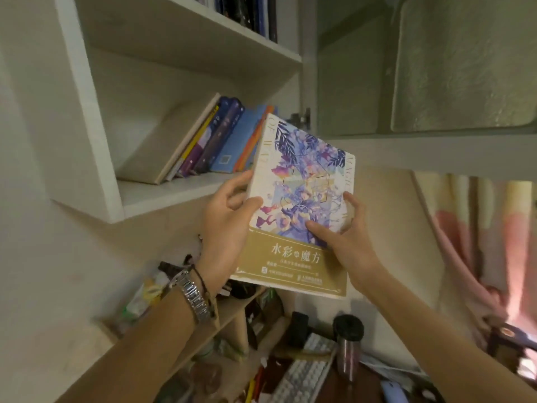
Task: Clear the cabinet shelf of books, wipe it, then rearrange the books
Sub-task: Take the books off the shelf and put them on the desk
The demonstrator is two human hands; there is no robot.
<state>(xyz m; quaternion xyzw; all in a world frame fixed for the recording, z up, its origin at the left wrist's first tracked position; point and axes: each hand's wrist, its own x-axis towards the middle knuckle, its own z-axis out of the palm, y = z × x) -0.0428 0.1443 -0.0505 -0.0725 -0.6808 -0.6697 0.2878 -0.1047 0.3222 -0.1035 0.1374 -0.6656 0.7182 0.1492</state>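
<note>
Hands gripped a watercolour book (302, 199) at mid-frame: the left hand (229, 225) curled round its left edge, the right hand (345, 242) clasped its right side, thumb across the cover. The book's upper corner overlapped leaning books (215, 141) on the cabinet shelf (174, 190) at centre left. More books (247, 13) stood on the shelf above. A cabinet door (462, 65) hung open at upper right. Below, a keyboard (302, 376) and tumbler (347, 344) sat on the cluttered tabletop (372, 385).
</note>
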